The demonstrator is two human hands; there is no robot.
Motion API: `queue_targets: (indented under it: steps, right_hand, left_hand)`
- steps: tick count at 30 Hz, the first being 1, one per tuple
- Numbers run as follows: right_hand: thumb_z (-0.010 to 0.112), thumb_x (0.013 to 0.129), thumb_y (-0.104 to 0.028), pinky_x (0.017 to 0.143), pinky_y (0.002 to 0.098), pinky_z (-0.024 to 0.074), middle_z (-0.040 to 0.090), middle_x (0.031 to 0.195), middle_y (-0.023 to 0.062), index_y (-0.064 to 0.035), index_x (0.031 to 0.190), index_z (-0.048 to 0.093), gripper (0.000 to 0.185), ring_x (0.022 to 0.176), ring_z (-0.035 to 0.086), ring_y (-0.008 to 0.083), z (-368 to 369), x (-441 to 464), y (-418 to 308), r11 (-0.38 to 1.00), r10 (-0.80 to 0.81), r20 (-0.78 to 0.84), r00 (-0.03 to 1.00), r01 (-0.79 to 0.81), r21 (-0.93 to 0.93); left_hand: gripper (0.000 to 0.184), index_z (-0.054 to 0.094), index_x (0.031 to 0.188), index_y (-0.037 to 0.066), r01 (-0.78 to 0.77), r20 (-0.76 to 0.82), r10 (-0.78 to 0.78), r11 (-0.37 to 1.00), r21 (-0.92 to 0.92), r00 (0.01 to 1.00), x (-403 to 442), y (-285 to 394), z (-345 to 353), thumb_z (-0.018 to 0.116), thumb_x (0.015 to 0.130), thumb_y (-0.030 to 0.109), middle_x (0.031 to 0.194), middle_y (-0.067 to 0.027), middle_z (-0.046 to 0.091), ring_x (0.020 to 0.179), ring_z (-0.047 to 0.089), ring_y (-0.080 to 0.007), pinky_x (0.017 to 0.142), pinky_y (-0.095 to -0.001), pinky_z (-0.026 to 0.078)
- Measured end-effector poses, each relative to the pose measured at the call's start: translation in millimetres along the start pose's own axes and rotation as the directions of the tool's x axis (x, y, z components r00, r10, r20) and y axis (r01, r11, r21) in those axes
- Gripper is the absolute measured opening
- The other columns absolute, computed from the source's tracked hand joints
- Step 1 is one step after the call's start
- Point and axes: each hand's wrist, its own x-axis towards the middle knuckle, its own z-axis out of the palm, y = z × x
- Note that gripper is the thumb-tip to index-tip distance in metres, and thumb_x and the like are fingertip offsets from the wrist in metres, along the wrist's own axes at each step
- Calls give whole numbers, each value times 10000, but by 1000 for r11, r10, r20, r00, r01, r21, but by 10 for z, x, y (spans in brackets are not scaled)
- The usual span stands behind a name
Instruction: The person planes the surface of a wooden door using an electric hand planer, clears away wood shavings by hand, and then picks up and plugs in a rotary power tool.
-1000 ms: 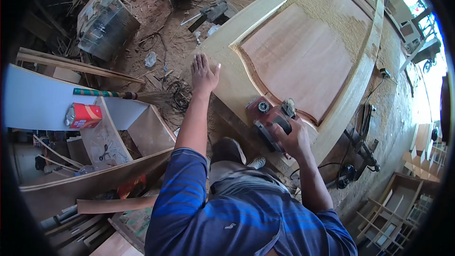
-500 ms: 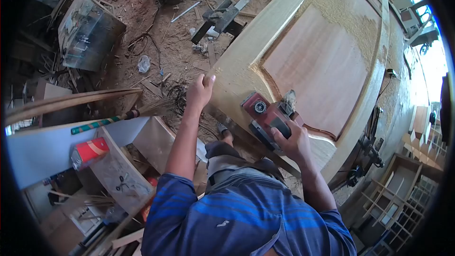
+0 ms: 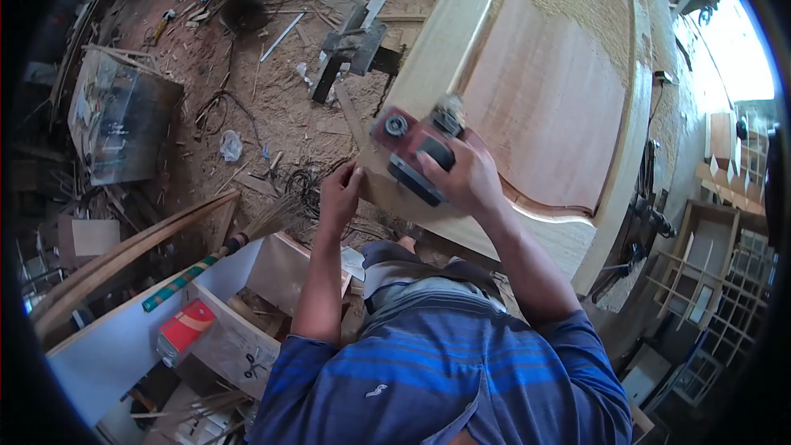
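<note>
A red and black power planer point(image 3: 416, 148) rests on the near left corner of a pale wooden door panel point(image 3: 544, 99). My right hand point(image 3: 465, 173) is wrapped round its black rear handle. Beside the planer, my left hand point(image 3: 339, 194) is at the door's left corner, fingers curled and thumb near the edge; the fingertips are partly hidden. Sawdust point(image 3: 568, 0) lies over the far part of the door's recessed panel. The planer covers part of the corner and frame.
A red can point(image 3: 188, 325) and a green-handled broom point(image 3: 185, 280) lie on a white and wood cabinet point(image 3: 107, 350) at the lower left. A metal stand point(image 3: 350, 49), cables point(image 3: 301, 189) and wood scraps are on the dusty floor. Wooden lattice frames point(image 3: 737, 280) stand at the right.
The planer has moved left across the door's near end, with my right hand on it. My left hand went from flat and spread to curled at the corner. The view has shifted.
</note>
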Motion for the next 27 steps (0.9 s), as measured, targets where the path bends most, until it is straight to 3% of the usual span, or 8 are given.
queue_targets:
  steps: [2, 8, 11, 14, 17, 20, 21, 27]
  right_hand:
    - [734, 968, -528, 946, 526, 566, 767, 935, 288, 6, 1046, 797, 543, 984, 746, 472, -13, 354, -160, 994, 111, 38, 993, -110, -29]
    - [695, 974, -596, 969, 534, 571, 783, 1000, 300, 13, 1029, 803, 621, 1005, 743, 481, -55, 499, -163, 994, 109, 57, 992, -108, -25]
    - [680, 979, -600, 926, 554, 591, 779, 972, 308, 38, 1013, 790, 649, 957, 757, 491, -195, 318, -95, 989, 148, 116, 982, -147, -17]
    - [671, 977, -581, 914, 559, 595, 776, 938, 308, 39, 1010, 785, 631, 935, 767, 487, -336, 43, 54, 982, 189, 139, 972, -188, -21]
    - [679, 963, -565, 895, 566, 594, 775, 919, 301, 29, 1049, 779, 609, 921, 766, 484, -419, -257, 237, 974, 225, 158, 961, -226, -13]
    - [684, 960, -589, 915, 545, 607, 784, 944, 296, 20, 1016, 787, 621, 948, 779, 462, -570, -625, 423, 968, 250, 150, 957, -248, -35]
    - [682, 959, -599, 914, 552, 603, 781, 942, 302, 31, 1002, 781, 639, 945, 777, 468, -666, -760, 449, 966, 258, 147, 955, -257, -26]
    - [678, 957, -614, 909, 558, 601, 783, 944, 296, 27, 986, 777, 649, 936, 775, 475, -1036, -1504, 908, 965, 263, 134, 955, -261, -35]
  left_hand:
    - [358, 727, 1383, -34, 25, 50, -24, 999, -27, 998, 3, -3, 9, 655, 1113, 190, 1167, -118, 816, 1047, 745, -145, 939, -324, 581]
    - [343, 727, 1353, -59, 43, 73, -46, 998, 48, 996, 63, -53, -82, 641, 1128, 185, 1172, -120, 816, 1034, 748, -156, 940, -321, 574]
    - [346, 715, 1363, -70, -10, 117, -15, 978, 210, 993, 103, -45, -168, 639, 1128, 172, 1194, -134, 809, 1060, 755, -190, 968, -333, 572]
    - [399, 674, 1416, -82, 13, 119, -18, 999, 39, 993, 131, -161, -163, 656, 1118, 183, 1293, -171, 777, 1182, 732, -223, 1050, -356, 551]
    - [433, 619, 1481, -73, -79, 61, 70, 984, 161, 996, 191, -224, -167, 627, 1141, 195, 1389, -153, 725, 1243, 687, -213, 1102, -352, 524]
    - [514, 593, 1508, -74, -39, -62, 47, 992, 122, 997, 16, 207, 86, 690, 1096, 218, 1484, -220, 676, 1364, 654, -268, 1176, -399, 488]
    - [525, 594, 1518, -48, -98, -84, 131, 942, 322, 988, 2, 290, 132, 702, 1082, 225, 1500, -238, 663, 1385, 643, -354, 1217, -444, 457]
    - [581, 584, 1526, -16, -227, -10, 289, 775, 590, 957, -368, 665, 750, 737, 1030, 243, 1630, -266, 530, 1546, 466, -420, 1300, -508, 355]
